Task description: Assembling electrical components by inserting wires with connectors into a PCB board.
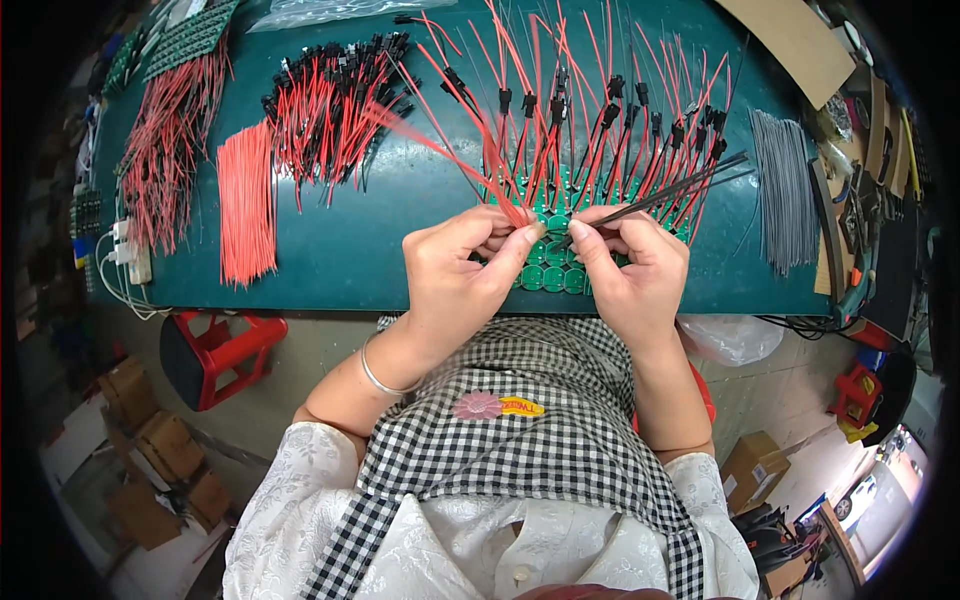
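My left hand (468,258) pinches a small bundle of red wires (440,150), whose loose ends fan out to the upper left, blurred. Between the fingers of my right hand (632,262) is a bunch of black wires (680,190) pointing to the upper right. Both hands meet over a panel of round green circuit boards (545,278). Rows of red and black leads with black plug connectors (557,105) rise from the panel's far part. My fingertips partly hide the boards beneath them.
Left of the panel lie a bundle of red wires (246,205), a heap of connector leads (340,110) and wired boards (190,50). Dark grey wires (783,190) lie at the right. A red stool (225,355) stands below the green table's (340,270) front edge.
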